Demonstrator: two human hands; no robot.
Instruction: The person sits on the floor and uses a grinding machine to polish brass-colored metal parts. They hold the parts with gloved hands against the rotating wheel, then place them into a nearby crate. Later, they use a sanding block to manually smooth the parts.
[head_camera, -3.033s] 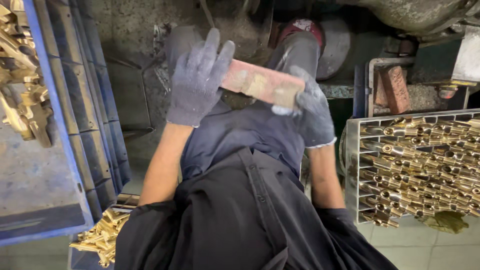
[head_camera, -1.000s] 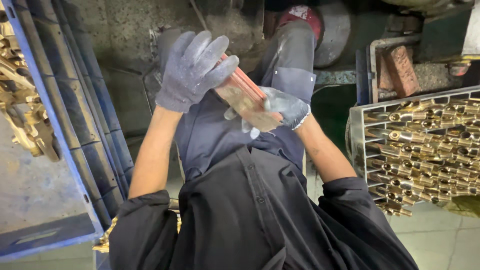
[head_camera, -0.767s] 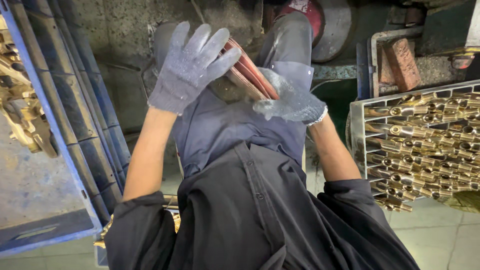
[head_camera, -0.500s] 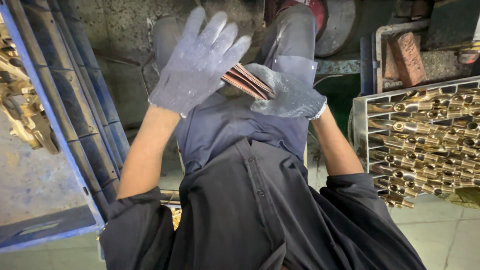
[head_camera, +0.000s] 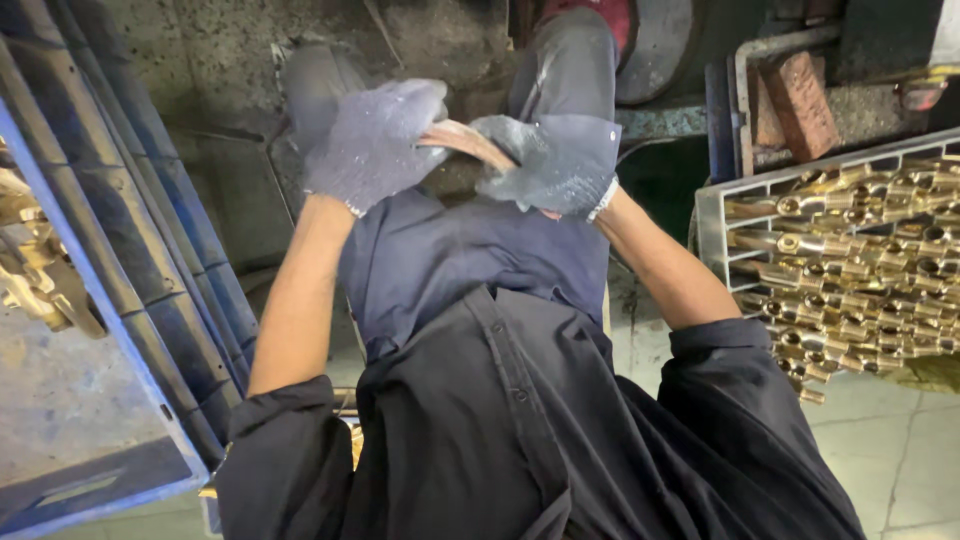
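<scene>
On your left a big blue plastic crate (head_camera: 120, 300) fills the near and far edge of the scene, with dull brass pieces (head_camera: 40, 285) lying inside it. To your right stands a grey metal tray (head_camera: 715, 225) packed with rows of shiny brass fittings (head_camera: 860, 270), and beyond it, farther off, a reddish brick (head_camera: 800, 100) sits in a metal frame. Your dark shirt and trousers take up the middle, your lap running away from you toward the far side. Above your lap, in the middle of the scene, both of your hands wear grey knitted gloves. Your left hand (head_camera: 375, 145) is curled closed around the left end of a thin, flat, pinkish-tan piece (head_camera: 465, 140), and your right hand (head_camera: 555, 165) is folded over its right end, so the piece is pinched between the two gloves and only a short stretch of it shows between them. It is tilted, lower toward the right. I cannot tell what the piece is made of. The grimy floor (head_camera: 200, 40) lies beyond your hands.
</scene>
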